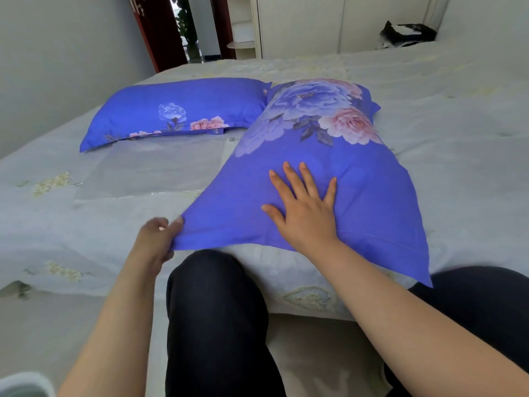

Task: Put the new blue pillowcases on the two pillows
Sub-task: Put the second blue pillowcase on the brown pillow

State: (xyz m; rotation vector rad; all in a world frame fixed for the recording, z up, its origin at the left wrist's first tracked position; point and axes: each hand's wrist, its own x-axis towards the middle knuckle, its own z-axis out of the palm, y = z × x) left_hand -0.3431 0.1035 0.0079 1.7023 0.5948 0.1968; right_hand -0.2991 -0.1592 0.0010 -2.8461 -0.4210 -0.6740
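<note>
Blue cotton printed with peonies fills the near bed point(86, 196) as I watch through the head camera. Nearest me, at about 7 o'clock from the near pillow point(329, 181), my left hand point(156, 239) pinches the loose corner of its pillowcase, thumb and fingers closed on the fabric. My right hand point(303, 207) lies flat and spread on the cover's plain lower half, fingers wide, gripping nothing, only pressing.

That pillow's long axis runs from roughly 5 o'clock, close to my knees, up to 12 o'clock, where the big flowers sit. The slack hem trails toward 7 and 5 o'clock, so the open end looks to be the end nearest me, though the opening itself cannot be seen. The left grip is already on that end; I judge the next move a tug along the long axis toward me while the right hand holds the filling in place.

Farther off, at 10 o'clock, the second pillow point(177, 110) lies crosswise in its blue case, its right corner touching the first pillow's far end. It looks finished. Beyond, at 1 o'clock, a dark bundle point(406, 34) rests on the bed's far edge.
</note>
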